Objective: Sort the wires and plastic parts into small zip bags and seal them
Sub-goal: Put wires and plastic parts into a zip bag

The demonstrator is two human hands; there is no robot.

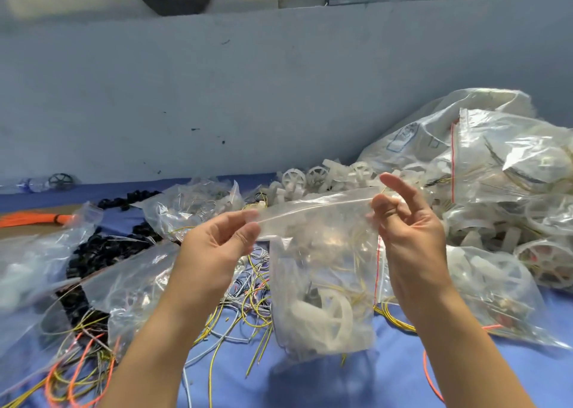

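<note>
Zip bag (322, 283) held up over the blue bench (387, 376): left hand (217, 240) pinches the top strip's left end, right hand (406, 221) the right end, both grips narrow. White wheel (333, 314) and yellow wires (359, 272) sit inside.

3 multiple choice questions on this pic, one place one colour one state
1. Black parts lie where? A. left of the held zip bag B. right of it C. inside it
2. The cloth under the wires is: A. red B. green C. blue
3. The zip bag is: A. flat on the cloth B. pinched at its top by both hands C. in one hand only

Answers: 1 A, the black pile sits left of it. 2 C, blue shows between the wires. 3 B, left hand and right hand each pinch an end.
</note>
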